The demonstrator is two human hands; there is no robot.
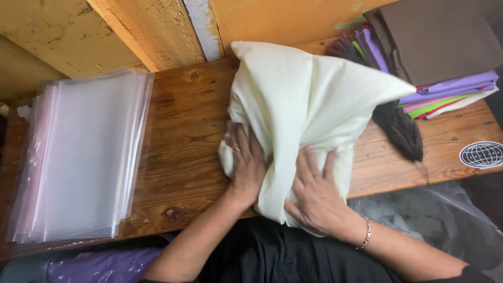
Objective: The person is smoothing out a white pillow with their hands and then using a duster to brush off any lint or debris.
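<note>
We see both hands pressed flat on a cream cloth at the near edge of a wooden table. The left hand lies palm down with its fingers spread and pointing away from the body, its fingertips tucked under a fold of the cloth; a ring shows on one finger. The right hand is also open and flat, fingers fanned on the lower part of the cloth, with a ring on one finger and a metal bracelet at the wrist. Neither hand grips anything; both only press down.

The cloth is bunched and partly folded, its upper corner reaching toward the yellow wall and one pointed flap stretching to the right. That flap covers part of a dark tassel-like bundle of fibres lying just beside it on the table.

Further right, at the back corner, we see a stack of folded cloths in purple, green, pink and white, with a brown cloth on top. To the left, well apart from the hands, a pile of clear plastic bags lies flat. Below the table edge on the right lies a crumpled clear plastic sheet, and at lower left a purple cloth in plastic.
</note>
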